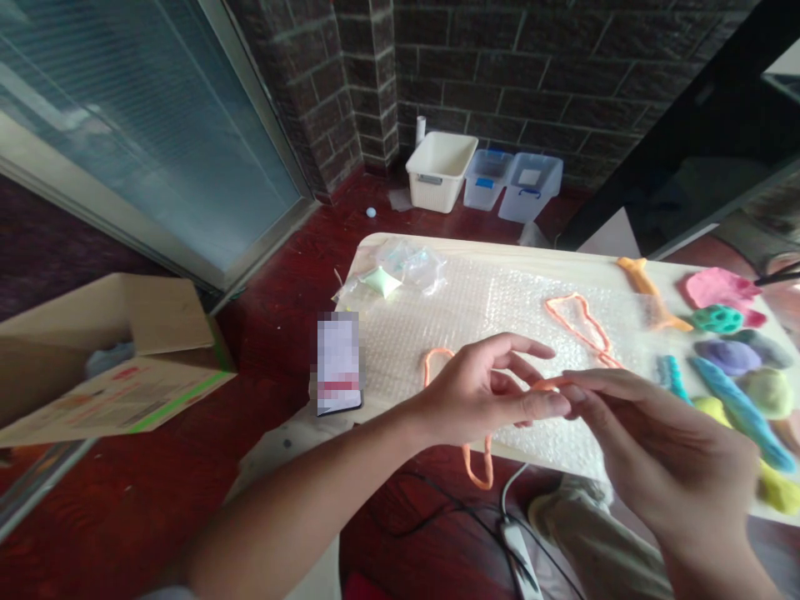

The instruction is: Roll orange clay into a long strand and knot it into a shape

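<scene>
Both hands meet above the front part of the table, pinching one thin orange clay strand point(547, 383) between their fingertips. My left hand point(481, 387) grips it with thumb and forefinger, its other fingers loosely curled. My right hand point(662, 442) pinches the strand close beside the left thumb. One stretch of orange strand point(480, 475) loops down past the table's front edge below my left wrist. Another orange loop point(578, 321) lies on the bubble wrap point(500, 300) behind my hands. How these pieces join is hidden by the hands.
Several coloured clay pieces, including a blue roll point(743, 412) and a pink lump point(722, 289), lie at the table's right. A phone point(339, 362) is at the left edge, near a pale green packet point(381, 282). A cardboard box point(162, 317), plastic bins point(437, 179) and a power strip point(522, 558) are on the floor.
</scene>
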The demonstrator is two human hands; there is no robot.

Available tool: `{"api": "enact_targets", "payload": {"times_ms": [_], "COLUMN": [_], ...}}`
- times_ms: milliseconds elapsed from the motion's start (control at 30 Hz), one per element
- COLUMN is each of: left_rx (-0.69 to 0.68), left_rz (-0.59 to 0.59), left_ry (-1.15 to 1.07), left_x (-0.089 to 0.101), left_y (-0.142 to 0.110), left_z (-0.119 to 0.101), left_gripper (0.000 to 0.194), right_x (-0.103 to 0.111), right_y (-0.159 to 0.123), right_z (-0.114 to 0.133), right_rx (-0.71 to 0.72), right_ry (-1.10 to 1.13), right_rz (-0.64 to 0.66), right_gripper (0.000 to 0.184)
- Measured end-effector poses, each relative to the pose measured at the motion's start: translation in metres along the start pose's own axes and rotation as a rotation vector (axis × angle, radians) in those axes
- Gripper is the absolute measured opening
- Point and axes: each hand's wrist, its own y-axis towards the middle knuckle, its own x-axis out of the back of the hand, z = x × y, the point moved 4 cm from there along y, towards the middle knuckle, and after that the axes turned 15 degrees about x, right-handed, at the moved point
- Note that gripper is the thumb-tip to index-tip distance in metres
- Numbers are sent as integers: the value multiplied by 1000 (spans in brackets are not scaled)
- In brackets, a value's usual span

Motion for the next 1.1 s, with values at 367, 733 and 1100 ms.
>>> {"api": "enact_targets", "payload": {"times_ms": [367, 733, 1100], "left_rx": [44, -402, -603], "left_rz": [176, -668, -313], "left_ry": [376, 984, 1008], "left_x": [3, 49, 12], "left_y": [13, 1, -1], "left_z": [37, -14, 4], "left_gripper": [25, 26, 37], "right_x": [24, 3, -15], "right_y": [16, -2, -6], "right_z": [-2, -49, -41], "right_rx": [-162, -277, -212], "right_ry": [-53, 158, 191], "right_rz": [-371, -1, 200], "right_gripper": [15, 17, 10]}}
